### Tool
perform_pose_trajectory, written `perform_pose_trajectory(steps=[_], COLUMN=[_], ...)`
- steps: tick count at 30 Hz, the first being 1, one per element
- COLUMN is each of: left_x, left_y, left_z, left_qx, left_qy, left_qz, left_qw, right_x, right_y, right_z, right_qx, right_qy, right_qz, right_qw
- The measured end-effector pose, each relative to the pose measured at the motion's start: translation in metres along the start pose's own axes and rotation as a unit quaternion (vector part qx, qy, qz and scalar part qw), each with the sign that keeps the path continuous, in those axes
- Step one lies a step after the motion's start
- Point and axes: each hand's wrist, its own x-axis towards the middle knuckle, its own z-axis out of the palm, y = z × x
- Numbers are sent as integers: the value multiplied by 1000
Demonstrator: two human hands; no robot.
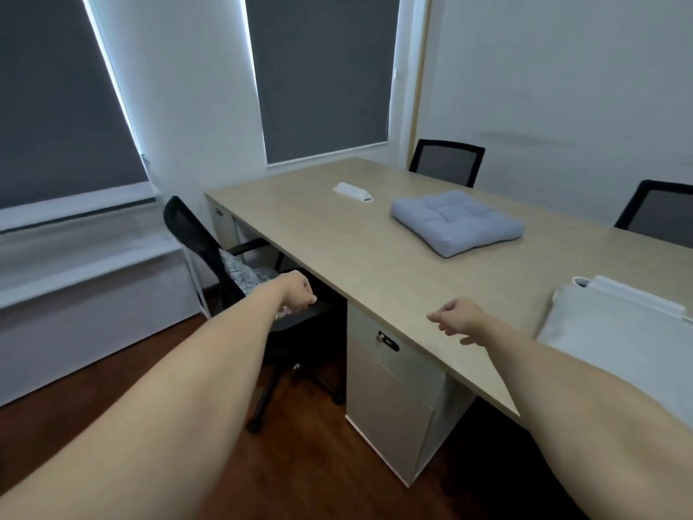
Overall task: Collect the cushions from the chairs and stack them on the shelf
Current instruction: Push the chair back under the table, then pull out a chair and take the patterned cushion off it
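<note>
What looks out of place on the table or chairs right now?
The blue-grey cushion lies on the table instead of on a chair, skewed to the table edges. A patterned cushion remains on the near black chair. Nothing looks spilled or damaged.

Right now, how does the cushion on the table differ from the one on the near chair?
The grey-blue cushion is plain, tufted and lies flat on the table, fully visible. The patterned cushion is black-and-white print, sits on the black chair, partly hidden by the left hand. Neither is held.

A white power strip [351, 191] lies on the desk [337, 238] below grey blinds [322, 73].
</note>
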Motion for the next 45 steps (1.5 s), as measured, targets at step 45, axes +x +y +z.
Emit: perform_pose_trajectory(steps=[45], left_x=[320], left_y=[-414], left_z=[-220], left_qx=[-152], left_qy=[196], left_qz=[-260], left_qw=[933], right_x=[269], right_y=[-431], right_z=[466], right_qx=[-23], right_qy=[-371], right_qz=[-39], right_qw=[927])
